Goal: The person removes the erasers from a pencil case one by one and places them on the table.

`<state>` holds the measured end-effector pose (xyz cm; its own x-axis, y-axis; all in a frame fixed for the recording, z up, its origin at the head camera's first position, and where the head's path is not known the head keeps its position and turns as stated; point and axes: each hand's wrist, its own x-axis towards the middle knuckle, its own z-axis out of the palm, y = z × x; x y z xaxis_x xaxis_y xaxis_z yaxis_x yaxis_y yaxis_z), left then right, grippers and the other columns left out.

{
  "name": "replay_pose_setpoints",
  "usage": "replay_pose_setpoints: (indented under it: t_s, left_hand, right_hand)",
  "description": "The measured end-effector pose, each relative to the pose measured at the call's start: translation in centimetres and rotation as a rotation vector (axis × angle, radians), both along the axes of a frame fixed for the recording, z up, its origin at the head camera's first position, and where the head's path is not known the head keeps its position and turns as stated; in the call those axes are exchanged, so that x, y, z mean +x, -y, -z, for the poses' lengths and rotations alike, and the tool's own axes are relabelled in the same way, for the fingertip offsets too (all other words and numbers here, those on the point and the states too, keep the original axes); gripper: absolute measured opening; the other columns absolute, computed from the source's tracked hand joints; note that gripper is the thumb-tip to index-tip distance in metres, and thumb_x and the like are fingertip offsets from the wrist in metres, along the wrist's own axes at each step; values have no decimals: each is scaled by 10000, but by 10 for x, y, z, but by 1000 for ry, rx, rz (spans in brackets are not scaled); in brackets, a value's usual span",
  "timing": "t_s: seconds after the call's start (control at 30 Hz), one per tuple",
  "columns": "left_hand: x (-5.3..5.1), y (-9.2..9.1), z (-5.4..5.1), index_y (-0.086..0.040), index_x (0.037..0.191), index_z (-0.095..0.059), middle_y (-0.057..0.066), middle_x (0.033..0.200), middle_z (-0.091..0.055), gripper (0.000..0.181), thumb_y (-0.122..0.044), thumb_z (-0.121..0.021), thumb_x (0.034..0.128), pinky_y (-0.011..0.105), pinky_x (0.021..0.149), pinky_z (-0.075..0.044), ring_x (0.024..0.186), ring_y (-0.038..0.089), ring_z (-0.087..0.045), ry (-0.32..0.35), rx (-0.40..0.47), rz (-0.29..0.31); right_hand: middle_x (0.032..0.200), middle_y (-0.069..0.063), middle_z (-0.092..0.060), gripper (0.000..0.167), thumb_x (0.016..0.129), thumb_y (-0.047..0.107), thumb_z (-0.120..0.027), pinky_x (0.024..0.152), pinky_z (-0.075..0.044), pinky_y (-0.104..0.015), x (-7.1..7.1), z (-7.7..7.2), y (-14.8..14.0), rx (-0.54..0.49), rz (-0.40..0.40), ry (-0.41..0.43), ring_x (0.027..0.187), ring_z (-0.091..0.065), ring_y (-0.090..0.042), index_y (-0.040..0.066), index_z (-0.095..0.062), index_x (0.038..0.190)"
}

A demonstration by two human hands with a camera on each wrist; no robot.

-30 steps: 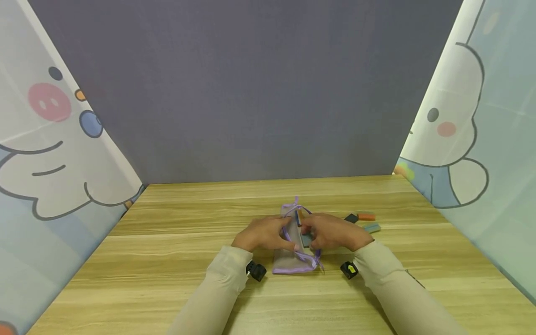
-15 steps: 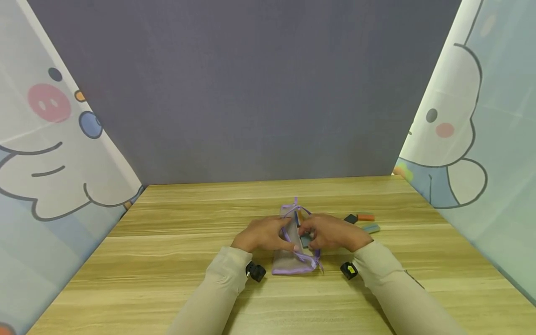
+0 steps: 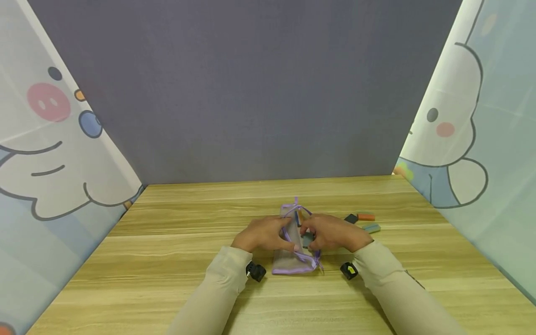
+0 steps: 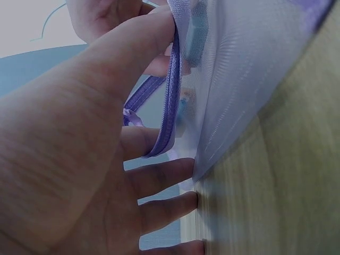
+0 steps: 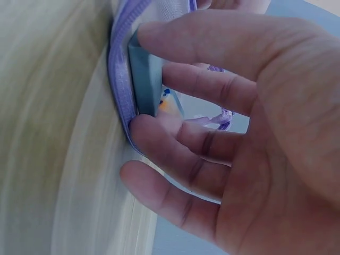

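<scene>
A mesh pouch with purple edging (image 3: 284, 260) lies on the table between both hands, its mouth spread toward the right. My left hand (image 3: 264, 232) holds the near side of the mouth; thumb and index finger are apart inside the purple rim, and the other fingertips touch the table in the left wrist view. My right hand (image 3: 335, 231) holds a small grey-blue block (image 5: 144, 79) at the mouth, between thumb and fingers. A slim blue and orange piece (image 3: 298, 217) lies farther up in the pouch. My index fingertips are partly hidden.
Right of the pouch lie a black piece (image 3: 351, 218), an orange piece (image 3: 366, 217) and a grey-green piece (image 3: 371, 228). The wooden table (image 3: 188, 223) meets a grey panel (image 3: 268, 116) at the back. Cartoon-print curtains (image 3: 456, 139) flank it.
The grey-blue block has turned slightly and shifted a little in the fingers of my right hand. My left hand and the pouch stay nearly where they were.
</scene>
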<state>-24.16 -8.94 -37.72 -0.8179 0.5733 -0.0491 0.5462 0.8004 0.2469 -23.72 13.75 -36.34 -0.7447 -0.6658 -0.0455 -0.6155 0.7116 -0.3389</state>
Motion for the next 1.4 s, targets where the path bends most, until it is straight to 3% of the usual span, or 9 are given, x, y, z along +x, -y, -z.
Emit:
replay_pose_setpoints:
  t_s: [0.37,0.63,0.77,1.0,1.13,1.4]
  left_hand:
    - [0,-1,0,-195,1553,-410,1,1517,-475,925,-687,-687,820,447,1002,-461,1328,201,-500,2,-4,-13]
    - [2,0,0,-203,1557,-401,-3,1515,-478,936,-701,-680,816,452,983,-472,1318,202,-510,-1,-7,-17]
    - [2,0,-1,-220,1562,-391,-14,1489,-504,941,-710,-677,812,433,947,-486,1279,186,-536,1,-3,-7]
    - [1,1,0,-228,1570,-375,-17,1498,-493,941,-706,-674,817,424,956,-483,1291,185,-526,15,-9,-11]
    - [1,3,0,-230,1569,-377,-16,1504,-486,945,-712,-674,813,438,960,-480,1299,190,-519,25,-15,-15]
    - [0,5,-2,-229,1577,-359,-12,1541,-441,950,-711,-671,819,437,999,-461,1337,199,-486,55,-20,-15]
  right_hand:
    - [1004,16,-607,353,755,179,-846,733,-508,-378,2,0,1,21,11,-10,846,-576,-135,194,-734,1089]
    - [1063,31,-639,283,810,186,-797,768,-521,-389,0,0,-2,1,-11,8,889,-590,-133,202,-746,1087]
    - [1052,39,-655,279,852,195,-728,731,-512,-377,1,-2,-3,-15,-10,30,804,-580,-123,183,-743,1130]
    - [1168,6,-682,290,911,249,-682,835,-527,-429,1,-2,-4,-25,11,14,955,-636,-158,133,-745,1170]
    - [1122,17,-685,308,931,266,-690,806,-523,-416,-1,-1,-3,-53,11,32,881,-614,-112,108,-729,1193]
    - [860,70,-633,350,959,306,-672,633,-471,-307,-2,-3,-5,-127,22,59,657,-539,-81,74,-692,1221]
